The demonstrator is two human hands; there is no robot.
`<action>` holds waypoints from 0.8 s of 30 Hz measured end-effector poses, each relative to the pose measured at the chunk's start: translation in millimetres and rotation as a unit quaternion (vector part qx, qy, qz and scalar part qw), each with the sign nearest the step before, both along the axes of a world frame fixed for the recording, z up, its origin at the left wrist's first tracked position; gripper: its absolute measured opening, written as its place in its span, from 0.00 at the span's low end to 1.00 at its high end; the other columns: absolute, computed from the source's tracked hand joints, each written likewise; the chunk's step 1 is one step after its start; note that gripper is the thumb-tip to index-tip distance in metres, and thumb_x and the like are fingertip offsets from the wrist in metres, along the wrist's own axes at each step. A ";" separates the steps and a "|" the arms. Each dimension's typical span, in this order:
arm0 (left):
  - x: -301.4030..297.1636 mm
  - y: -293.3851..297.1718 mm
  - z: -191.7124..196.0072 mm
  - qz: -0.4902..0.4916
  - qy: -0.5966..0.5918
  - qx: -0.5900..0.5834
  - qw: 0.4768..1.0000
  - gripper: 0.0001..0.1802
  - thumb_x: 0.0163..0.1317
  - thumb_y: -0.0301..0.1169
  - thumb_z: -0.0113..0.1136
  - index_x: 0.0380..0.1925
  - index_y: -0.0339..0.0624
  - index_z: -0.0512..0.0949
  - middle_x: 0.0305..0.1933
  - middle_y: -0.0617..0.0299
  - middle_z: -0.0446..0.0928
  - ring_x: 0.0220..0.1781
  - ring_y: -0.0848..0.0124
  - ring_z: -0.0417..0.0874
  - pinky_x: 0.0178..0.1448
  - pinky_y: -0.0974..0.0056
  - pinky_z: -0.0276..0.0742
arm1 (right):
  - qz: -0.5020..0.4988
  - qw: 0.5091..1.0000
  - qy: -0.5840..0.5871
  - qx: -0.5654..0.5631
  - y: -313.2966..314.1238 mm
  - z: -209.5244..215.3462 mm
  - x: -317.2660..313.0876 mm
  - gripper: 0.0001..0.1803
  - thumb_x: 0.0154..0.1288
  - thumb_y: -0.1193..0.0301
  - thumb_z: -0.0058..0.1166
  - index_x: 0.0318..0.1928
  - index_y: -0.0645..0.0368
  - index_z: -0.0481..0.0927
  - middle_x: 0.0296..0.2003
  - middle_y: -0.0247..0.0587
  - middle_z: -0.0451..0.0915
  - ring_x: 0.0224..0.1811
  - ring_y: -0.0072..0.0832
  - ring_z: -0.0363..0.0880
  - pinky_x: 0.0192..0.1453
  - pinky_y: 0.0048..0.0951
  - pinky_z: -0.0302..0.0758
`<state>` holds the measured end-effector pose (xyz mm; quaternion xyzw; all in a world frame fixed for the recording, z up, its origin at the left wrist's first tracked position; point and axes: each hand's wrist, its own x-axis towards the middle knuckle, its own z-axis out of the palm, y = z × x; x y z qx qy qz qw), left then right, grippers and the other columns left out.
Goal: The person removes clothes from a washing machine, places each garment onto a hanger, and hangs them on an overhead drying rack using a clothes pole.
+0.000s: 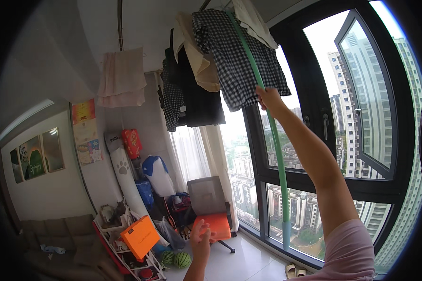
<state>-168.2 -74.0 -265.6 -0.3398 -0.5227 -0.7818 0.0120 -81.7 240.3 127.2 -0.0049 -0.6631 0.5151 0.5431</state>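
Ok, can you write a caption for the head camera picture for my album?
Right hand gripping a green pole in front of a hanging checked garment, left hand open below.

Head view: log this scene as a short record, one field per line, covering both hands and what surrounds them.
Right hand: raised, gripping a green pole
Left hand: raised, holding nothing visible, in front of the office chair as seen here
Pole: near upright, upper part across the checked garment
Also hanging: pale pink cloth, to the left
Window: one pane swung open
Lower left: orange box, striped green melons
Bottom edge: slippers
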 end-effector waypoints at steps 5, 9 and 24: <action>-14.2 -33.1 -22.5 0.036 -0.051 0.027 0.998 0.23 0.63 0.26 0.52 0.59 0.37 0.65 0.49 0.55 0.71 0.33 0.69 0.83 0.25 0.73 0.76 | -0.026 0.999 -0.015 0.031 -22.5 68.8 -15.8 0.18 0.64 0.67 0.51 0.18 0.60 0.70 0.13 0.34 0.64 0.12 0.21 0.62 0.16 0.26 0.61; -20.9 -68.2 -41.2 0.063 -0.085 0.034 0.994 0.23 0.63 0.27 0.53 0.58 0.37 0.66 0.50 0.55 0.72 0.35 0.68 0.83 0.30 0.72 0.78 | -0.050 0.998 -0.024 0.032 -47.2 81.4 -29.3 0.19 0.63 0.67 0.51 0.16 0.60 0.69 0.12 0.35 0.64 0.12 0.22 0.61 0.17 0.26 0.61; -50.6 -106.5 -96.7 0.158 -0.145 0.012 0.977 0.21 0.65 0.35 0.55 0.56 0.39 0.70 0.34 0.61 0.78 0.27 0.76 0.80 0.25 0.73 0.72 | 0.094 0.994 0.040 -0.042 -63.2 78.0 -61.4 0.22 0.69 0.63 0.46 0.19 0.61 0.70 0.11 0.38 0.65 0.11 0.26 0.62 0.19 0.29 0.60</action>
